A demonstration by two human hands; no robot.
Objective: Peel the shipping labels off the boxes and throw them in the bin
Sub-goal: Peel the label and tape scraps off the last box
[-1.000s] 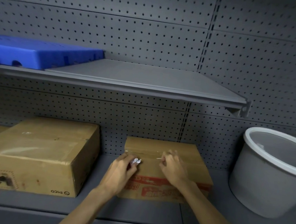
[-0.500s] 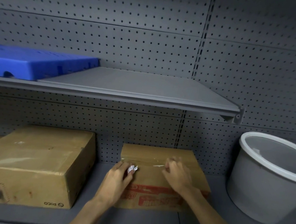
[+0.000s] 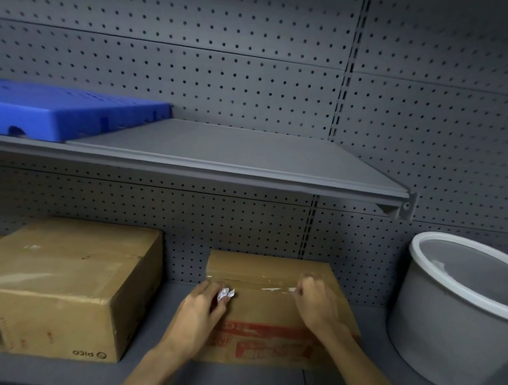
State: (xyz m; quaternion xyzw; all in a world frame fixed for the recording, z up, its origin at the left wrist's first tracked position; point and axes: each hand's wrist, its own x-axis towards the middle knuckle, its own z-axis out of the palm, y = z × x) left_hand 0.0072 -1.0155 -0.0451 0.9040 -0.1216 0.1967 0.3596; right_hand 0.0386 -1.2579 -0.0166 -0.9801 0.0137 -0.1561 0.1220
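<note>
1. Left hand [image 3: 195,317] pinching a crumpled white wad of peeled label [image 3: 225,294]; right hand [image 3: 313,303] curled, picking at white label scraps [image 3: 271,288] along the taped seam of the small box [image 3: 265,317].
2. Partly done, by the look of it — scraps left on the seam, wad not yet binned.
3. Grey bin [image 3: 464,315] at right on the same shelf — something pale inside.
4. Large box [image 3: 51,284] at left: faint white residue on top.

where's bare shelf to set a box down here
Free: the upper shelf right of the blue crate; a narrow strip between the large box and the small box. Crowded: small box to grey bin, where the right hand works.
</note>
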